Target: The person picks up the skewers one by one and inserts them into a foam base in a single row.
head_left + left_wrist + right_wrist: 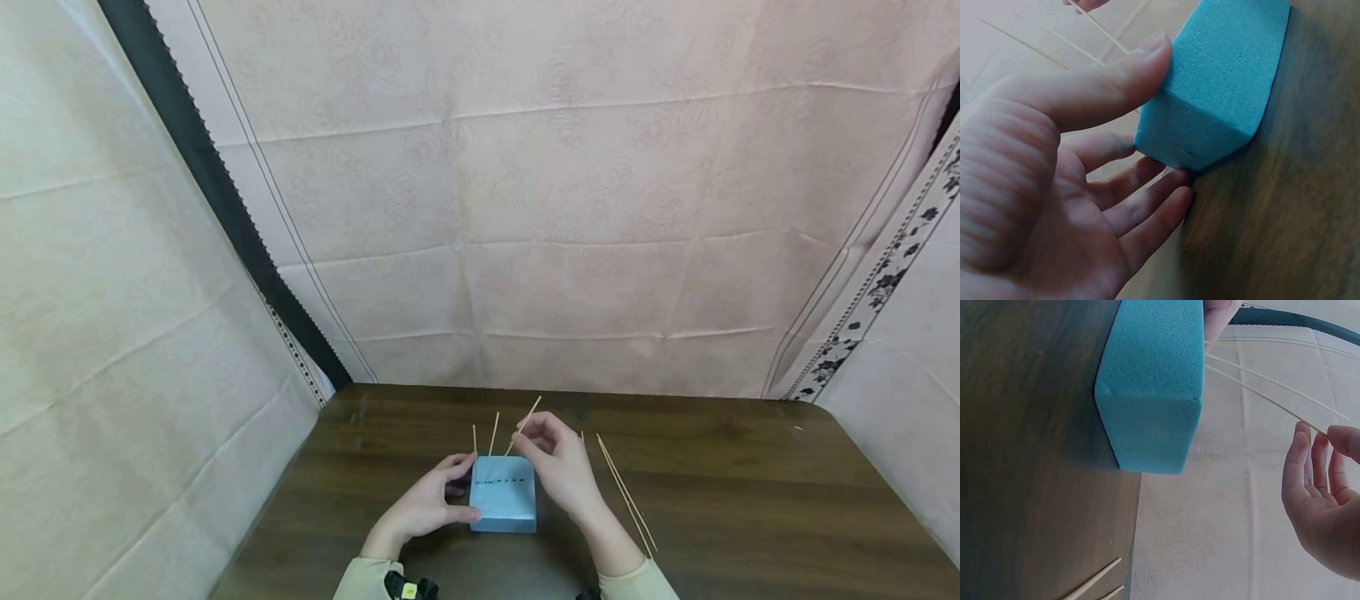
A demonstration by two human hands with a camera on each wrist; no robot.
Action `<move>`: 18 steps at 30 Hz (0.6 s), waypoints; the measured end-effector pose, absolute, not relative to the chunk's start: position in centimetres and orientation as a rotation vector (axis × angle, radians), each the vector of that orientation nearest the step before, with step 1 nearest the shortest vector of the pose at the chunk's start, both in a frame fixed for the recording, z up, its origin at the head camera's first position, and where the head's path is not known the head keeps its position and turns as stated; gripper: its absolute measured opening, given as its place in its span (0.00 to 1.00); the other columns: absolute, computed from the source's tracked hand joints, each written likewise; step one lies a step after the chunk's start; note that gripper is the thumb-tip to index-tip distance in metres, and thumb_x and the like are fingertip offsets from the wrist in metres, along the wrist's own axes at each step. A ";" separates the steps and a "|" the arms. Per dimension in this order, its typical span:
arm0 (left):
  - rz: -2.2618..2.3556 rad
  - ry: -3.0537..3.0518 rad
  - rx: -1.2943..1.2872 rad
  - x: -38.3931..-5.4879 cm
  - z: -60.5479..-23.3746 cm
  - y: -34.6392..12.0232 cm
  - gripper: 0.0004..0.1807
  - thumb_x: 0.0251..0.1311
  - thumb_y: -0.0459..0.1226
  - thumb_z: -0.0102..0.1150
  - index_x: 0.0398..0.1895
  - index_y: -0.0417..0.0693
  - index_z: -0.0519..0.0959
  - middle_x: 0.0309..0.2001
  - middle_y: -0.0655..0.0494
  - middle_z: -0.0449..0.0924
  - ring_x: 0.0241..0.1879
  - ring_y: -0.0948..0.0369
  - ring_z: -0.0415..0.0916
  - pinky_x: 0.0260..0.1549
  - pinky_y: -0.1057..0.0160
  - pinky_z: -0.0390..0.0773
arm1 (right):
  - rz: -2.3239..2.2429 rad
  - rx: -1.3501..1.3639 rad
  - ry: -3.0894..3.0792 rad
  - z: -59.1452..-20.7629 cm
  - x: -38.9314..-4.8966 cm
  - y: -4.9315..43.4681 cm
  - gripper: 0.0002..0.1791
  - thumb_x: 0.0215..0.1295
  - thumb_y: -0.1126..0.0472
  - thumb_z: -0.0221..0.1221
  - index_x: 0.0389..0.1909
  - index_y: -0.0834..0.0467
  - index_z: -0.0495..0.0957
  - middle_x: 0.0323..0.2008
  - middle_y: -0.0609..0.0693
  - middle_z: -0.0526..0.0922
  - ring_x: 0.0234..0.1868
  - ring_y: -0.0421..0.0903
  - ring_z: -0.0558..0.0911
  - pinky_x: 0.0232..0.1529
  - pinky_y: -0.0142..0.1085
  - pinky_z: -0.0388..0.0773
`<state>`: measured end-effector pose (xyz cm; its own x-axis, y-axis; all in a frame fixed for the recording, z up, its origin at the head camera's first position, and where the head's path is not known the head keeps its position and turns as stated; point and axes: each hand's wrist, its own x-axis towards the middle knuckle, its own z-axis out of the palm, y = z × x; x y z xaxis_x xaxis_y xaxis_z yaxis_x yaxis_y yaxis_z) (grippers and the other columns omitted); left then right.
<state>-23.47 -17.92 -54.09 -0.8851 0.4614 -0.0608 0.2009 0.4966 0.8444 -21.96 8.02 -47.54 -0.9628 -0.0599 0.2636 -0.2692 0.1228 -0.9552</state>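
Observation:
A light-blue foam block [502,510] stands on the table, with a row of small dark marks across it. My left hand [431,502] grips its left side, thumb [1147,62] on one face and fingertips along another. Two thin wooden skewers, one at the left [474,437] and one beside it [494,433], rise from the block. Between thumb and fingertips, my right hand [562,471] pinches a third skewer [1272,401], which leans right with its lower end at the block.
Several loose skewers [626,496] lie on the brown wooden table [735,475] right of my right forearm. Pale cloth [562,208] hangs behind the table, and more cloth [150,333] hangs along the left side.

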 end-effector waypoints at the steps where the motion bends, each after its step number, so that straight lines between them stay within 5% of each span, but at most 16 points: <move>1: 1.337 2.465 0.561 -23.5 -54.1 -17.9 0.52 0.61 0.45 0.80 0.84 0.47 0.62 0.80 0.42 0.61 0.63 0.44 0.79 0.63 0.39 0.78 | 1.948 0.331 -2.231 -47.5 -22.0 8.0 0.06 0.73 0.61 0.69 0.47 0.53 0.84 0.42 0.50 0.87 0.44 0.47 0.90 0.46 0.34 0.85; 18: 1.354 2.457 0.588 -23.7 -54.4 -18.0 0.52 0.61 0.45 0.80 0.84 0.44 0.62 0.79 0.42 0.62 0.63 0.45 0.79 0.63 0.41 0.79 | 1.916 0.362 -2.247 -47.6 -21.8 7.9 0.05 0.72 0.60 0.70 0.45 0.51 0.85 0.40 0.46 0.87 0.42 0.45 0.88 0.46 0.36 0.85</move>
<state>-23.68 -17.95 -54.44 -0.8799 0.4733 -0.0426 0.2167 0.4793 0.8505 -21.82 7.86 -47.58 -0.9567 -0.0756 0.2810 -0.2894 0.1465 -0.9459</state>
